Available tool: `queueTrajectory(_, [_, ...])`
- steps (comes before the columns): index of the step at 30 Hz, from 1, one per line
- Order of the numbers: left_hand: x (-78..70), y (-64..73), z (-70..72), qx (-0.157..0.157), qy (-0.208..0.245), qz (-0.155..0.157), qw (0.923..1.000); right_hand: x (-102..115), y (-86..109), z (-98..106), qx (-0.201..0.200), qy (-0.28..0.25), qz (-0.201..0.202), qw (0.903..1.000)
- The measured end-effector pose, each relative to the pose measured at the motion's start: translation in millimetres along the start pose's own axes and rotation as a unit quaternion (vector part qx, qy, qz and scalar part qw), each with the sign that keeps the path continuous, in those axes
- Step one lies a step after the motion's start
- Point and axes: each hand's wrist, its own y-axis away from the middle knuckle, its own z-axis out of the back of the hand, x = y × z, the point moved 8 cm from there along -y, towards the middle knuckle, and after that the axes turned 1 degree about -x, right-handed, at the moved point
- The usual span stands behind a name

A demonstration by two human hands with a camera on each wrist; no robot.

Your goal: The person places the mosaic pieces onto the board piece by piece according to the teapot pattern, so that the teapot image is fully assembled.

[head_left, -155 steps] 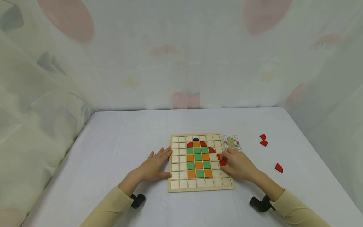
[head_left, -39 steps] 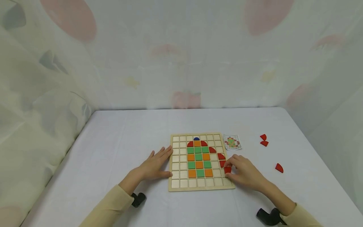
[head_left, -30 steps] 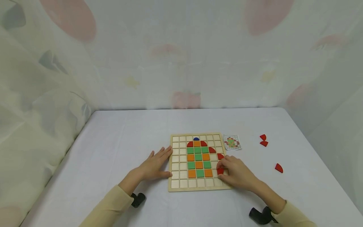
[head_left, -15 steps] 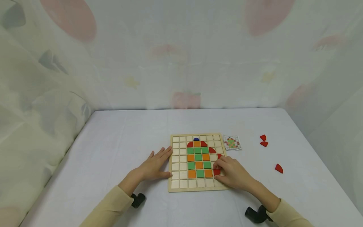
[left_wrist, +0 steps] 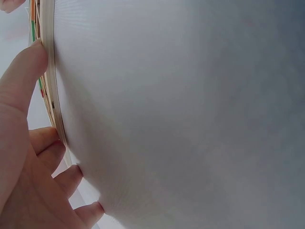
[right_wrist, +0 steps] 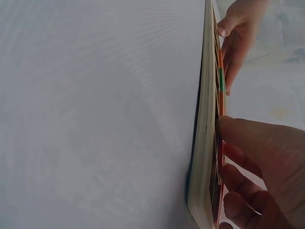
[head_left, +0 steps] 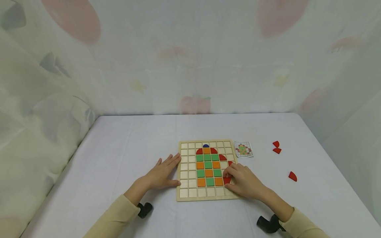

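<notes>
A wooden grid board [head_left: 208,199] lies on the white table, with green squares, orange squares [head_left: 218,182], a blue half-round tile [head_left: 206,145] and red rounded tiles [head_left: 222,157] in its cells. My left hand [head_left: 160,175] is spread flat at the board's left edge, thumb and fingertips touching the rim. At the lower right of the board, my right hand [head_left: 247,181] pinches a red tile [head_left: 227,180] in the cell right beside an orange square. The fingers cover part of that tile and some right-hand cells. In the right wrist view, the thumb [right_wrist: 238,131] is at the board's surface.
A small printed card [head_left: 243,149] with a coloured grid pattern lies by the board's upper right corner. Farther right are two red quarter-round tiles [head_left: 276,144] touching each other and a single one [head_left: 293,176] nearer. Black wrist cameras [head_left: 268,224] hang under both forearms.
My right hand has carried the red tile from the board's right edge leftward into the cell beside the orange square, settling slightly since half a second ago. The left hand has stayed put.
</notes>
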Motion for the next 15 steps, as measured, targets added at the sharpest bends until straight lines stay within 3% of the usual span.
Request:
queueTrajectory(7, [0.6,0.0,-0.5,0.0,-0.002,-0.001,1.0,-2,1.7,3,-0.004,-0.007,-0.004,1.0])
queueTrajectory(15, [0.9,0.1,-0.5,0.002,0.002,0.005,1.0,-15,9.7,22,-0.064,-0.038,-0.011,0.9971])
